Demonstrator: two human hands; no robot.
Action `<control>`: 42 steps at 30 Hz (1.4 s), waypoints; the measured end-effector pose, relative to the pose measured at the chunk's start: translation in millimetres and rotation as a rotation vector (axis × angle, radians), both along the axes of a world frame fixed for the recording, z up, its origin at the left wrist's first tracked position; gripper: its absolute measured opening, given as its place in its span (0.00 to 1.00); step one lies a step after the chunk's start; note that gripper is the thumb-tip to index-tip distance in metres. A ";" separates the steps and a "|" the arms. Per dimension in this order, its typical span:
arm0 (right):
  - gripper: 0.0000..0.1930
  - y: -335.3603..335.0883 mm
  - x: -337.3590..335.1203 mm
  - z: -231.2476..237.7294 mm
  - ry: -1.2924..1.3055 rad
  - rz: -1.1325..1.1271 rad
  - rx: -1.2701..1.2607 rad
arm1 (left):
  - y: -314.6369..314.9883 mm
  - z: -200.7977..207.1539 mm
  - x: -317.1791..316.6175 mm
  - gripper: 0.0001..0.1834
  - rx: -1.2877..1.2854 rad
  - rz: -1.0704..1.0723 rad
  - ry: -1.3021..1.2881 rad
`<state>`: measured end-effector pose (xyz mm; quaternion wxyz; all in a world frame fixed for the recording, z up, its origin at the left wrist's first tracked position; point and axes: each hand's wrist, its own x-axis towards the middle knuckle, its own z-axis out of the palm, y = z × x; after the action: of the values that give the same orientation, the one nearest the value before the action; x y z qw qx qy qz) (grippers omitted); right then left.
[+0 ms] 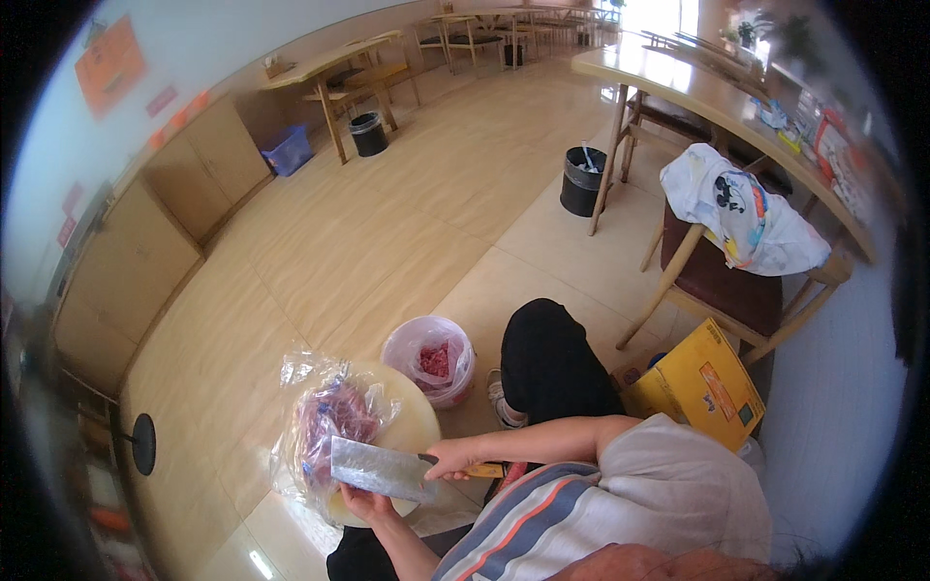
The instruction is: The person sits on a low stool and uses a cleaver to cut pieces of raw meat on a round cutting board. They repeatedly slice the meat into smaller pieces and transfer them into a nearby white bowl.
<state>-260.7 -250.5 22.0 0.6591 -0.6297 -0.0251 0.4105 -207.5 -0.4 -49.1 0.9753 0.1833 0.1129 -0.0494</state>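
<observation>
Yellow cardboard box [699, 384] sits on the floor by the wooden chair, with a small orange and green label on its side. Clear plastic bag [325, 426] of reddish meat lies on the round board. Orange poster [109, 62] and some small pink signs [163, 99] hang on the far wall, top left.

Right hand [453, 463] closed in a fist around a handle, knuckles up, thumb side toward the left of the view. Right forearm runs bare from the sleeve at lower right, nearly level, elbow bent, wrist straight. Left hand [363, 504] sits lower, just under the right one, palm up, fingers curled loosely, partly hidden. Left forearm comes up from the bottom edge, angled toward upper left. The two hands are close together, not touching as far as can be told.
</observation>
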 end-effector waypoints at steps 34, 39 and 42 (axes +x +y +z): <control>0.11 -2.8 9.4 18.6 0.026 -0.026 -0.041 | -8.9 11.6 -24.9 0.21 0.115 -0.134 0.148; 0.12 -16.3 2.8 37.6 0.067 -0.162 -0.088 | -7.4 -4.0 -31.7 0.11 0.117 -0.091 0.149; 0.11 -41.2 -5.6 42.6 -0.002 -0.247 -0.134 | -20.8 6.5 -36.2 0.07 0.412 0.129 0.142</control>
<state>-266.3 -291.7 64.6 0.6612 -0.6708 0.0795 0.3263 -243.7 -21.2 -42.6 0.9080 0.3669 0.2006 0.0241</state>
